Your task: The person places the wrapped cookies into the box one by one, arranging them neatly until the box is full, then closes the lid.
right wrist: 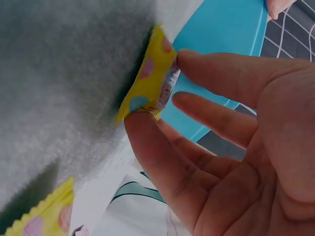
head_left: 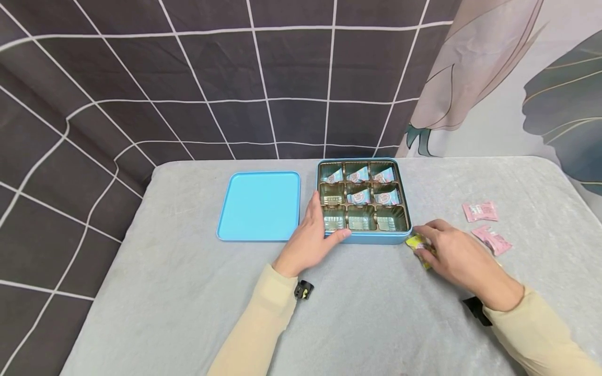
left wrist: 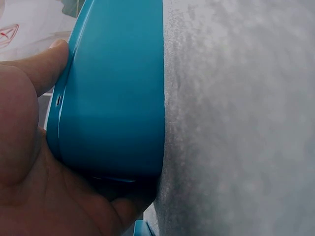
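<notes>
A blue tin (head_left: 376, 238) with a gold divided insert stands near the table's middle. Blue-and-pink wrapped candies (head_left: 359, 174) fill its back row and two compartments of the middle row; the front row shows bare insert. My left hand (head_left: 308, 235) rests at the tin's front left corner, fingers along the side, thumb (left wrist: 51, 61) on the front rim. To the right of the tin, my right hand (head_left: 453, 256) pinches a yellow wrapped candy (right wrist: 150, 78) between thumb and finger, close over the cloth. Another yellow candy (right wrist: 49, 211) lies nearby in the right wrist view.
The blue lid (head_left: 258, 206) lies flat left of the tin. Two pink wrapped candies (head_left: 479, 211) are on the cloth-covered table (head_left: 178, 292), beyond my right hand. A dark checked curtain (head_left: 211, 78) hangs behind the table's back edge.
</notes>
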`<action>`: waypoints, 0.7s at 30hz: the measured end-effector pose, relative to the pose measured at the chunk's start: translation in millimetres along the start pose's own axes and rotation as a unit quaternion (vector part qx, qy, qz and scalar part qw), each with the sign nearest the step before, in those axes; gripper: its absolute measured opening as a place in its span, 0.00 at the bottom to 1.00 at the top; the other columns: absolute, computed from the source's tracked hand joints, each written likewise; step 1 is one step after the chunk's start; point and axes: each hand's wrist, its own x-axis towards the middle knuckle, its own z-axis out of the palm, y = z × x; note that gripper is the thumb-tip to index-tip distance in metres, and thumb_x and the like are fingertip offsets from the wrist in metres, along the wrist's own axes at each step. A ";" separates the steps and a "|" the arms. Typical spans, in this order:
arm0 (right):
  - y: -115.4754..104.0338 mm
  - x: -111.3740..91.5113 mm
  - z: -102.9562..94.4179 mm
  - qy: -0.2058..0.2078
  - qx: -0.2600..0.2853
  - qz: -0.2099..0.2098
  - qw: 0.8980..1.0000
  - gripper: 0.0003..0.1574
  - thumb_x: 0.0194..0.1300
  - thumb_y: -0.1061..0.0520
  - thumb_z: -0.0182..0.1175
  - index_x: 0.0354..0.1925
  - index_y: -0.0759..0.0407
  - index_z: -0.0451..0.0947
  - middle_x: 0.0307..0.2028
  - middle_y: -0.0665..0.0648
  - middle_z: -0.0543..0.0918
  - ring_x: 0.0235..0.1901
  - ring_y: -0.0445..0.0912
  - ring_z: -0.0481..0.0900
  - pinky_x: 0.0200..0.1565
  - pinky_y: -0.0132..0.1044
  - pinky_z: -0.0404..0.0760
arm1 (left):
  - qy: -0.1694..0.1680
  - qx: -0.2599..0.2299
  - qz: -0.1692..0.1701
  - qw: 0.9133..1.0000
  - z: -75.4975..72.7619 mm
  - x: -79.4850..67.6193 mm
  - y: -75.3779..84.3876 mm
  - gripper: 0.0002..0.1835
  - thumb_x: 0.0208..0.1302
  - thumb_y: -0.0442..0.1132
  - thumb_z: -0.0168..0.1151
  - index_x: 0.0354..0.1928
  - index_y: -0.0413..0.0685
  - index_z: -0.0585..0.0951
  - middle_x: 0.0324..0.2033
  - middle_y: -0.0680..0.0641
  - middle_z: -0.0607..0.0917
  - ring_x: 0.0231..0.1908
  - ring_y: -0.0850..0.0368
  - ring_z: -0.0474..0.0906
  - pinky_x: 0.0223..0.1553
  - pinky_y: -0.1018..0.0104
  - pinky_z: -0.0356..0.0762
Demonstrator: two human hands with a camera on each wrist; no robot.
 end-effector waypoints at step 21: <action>6.4 -9.9 1.0 -0.016 0.009 -0.023 1.000 0.25 0.49 0.72 0.61 0.49 0.67 0.83 0.49 0.66 0.82 0.31 0.46 0.80 0.28 0.39 0.76 | -0.004 0.006 -0.004 1.000 -0.4 0.2 -0.4 0.58 0.71 0.65 0.54 0.78 0.43 0.28 0.79 0.40 0.32 0.77 0.47 0.35 0.74 0.50 0.48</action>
